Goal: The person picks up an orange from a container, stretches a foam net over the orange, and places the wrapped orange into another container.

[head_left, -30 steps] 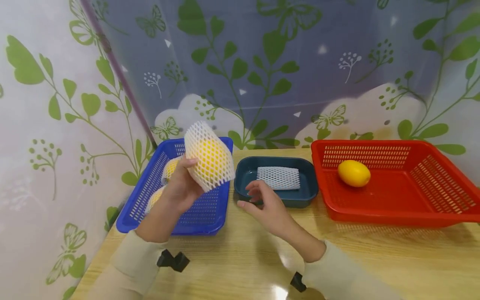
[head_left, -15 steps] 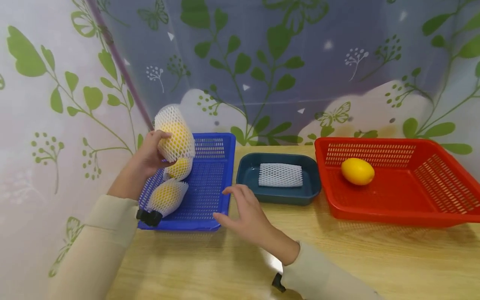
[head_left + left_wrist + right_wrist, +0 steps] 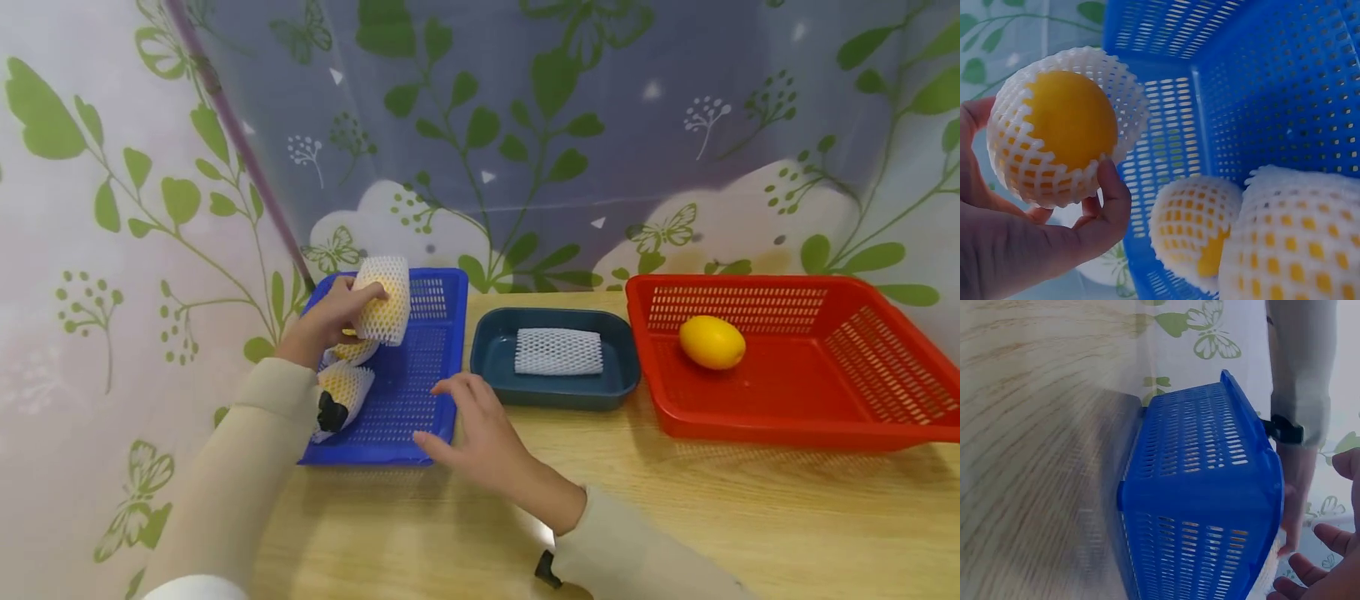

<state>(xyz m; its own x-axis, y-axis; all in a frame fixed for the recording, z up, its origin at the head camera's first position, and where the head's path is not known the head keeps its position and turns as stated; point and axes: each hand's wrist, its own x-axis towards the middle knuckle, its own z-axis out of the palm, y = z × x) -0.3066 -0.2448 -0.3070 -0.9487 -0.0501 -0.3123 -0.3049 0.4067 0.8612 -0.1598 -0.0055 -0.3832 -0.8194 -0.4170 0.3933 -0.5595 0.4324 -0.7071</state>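
My left hand (image 3: 326, 323) grips a yellow oval fruit (image 3: 387, 302) wrapped in a white foam net sleeve, over the back left of the blue basket (image 3: 411, 375). In the left wrist view the sleeve's end gapes, baring the fruit's smooth skin (image 3: 1072, 119); thumb and fingers curl round its lower side. Below it, two more sleeved fruits lie at the basket's left, one (image 3: 345, 390) nearer the front, partly behind the wrist strap. At the basket's right rim hovers my right hand (image 3: 480, 429), fingers loosely bent and holding nothing; whether it touches the rim I cannot tell.
A dark green tray (image 3: 555, 398) in the middle bears an unfilled white foam net sleeve (image 3: 558, 352). To its right stands a red basket (image 3: 795, 408) with one bare yellow fruit (image 3: 712, 342). A patterned curtain (image 3: 480, 150) hangs behind the wooden table (image 3: 675, 517).
The left hand has carried the sleeved fruit leftward, then slightly back right and lower over the blue basket. My right hand has moved left from the green tray to the basket's rim.
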